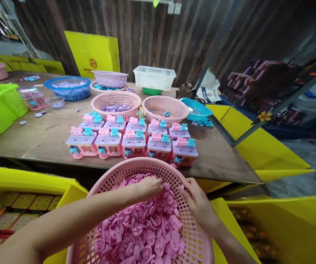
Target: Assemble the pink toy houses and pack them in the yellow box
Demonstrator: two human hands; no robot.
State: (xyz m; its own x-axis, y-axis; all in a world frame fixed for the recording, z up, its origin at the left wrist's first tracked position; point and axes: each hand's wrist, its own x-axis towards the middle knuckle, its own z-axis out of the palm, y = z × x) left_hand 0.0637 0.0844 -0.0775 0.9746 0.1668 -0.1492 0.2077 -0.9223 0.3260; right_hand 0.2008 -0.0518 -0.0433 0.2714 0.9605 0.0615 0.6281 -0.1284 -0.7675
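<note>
Pink plastic pieces (pixel 146 234) fill a round pink basket (pixel 135 165) at the bottom of the view, just in front of the near edge of a wooden table (pixel 47 135). They are small flat parts, many with a round disc face and a raised bar or tab, all in one glossy pink. They lie in a loose jumble, face up, face down and on edge, so they share no common direction. The heap has no clear long axis either and simply follows the round of the basket, piled deepest in the middle. The left hand (pixel 150 187) reaches in from the lower left and rests on the far part of the heap, fingers curled down among the pieces. Whether it grips any cannot be told. The right hand (pixel 196 201) lies at the basket's far right side, close to the mesh wall, fingers bent onto the pieces there, and its hold is likewise hidden. The two hands are near each other but not touching. Just beyond the basket, pink and lilac toy units (pixel 133 143) with teal knobs stand on the table in two rows. Behind them sit two more pink baskets, one holding purple pieces (pixel 115 107).
</note>
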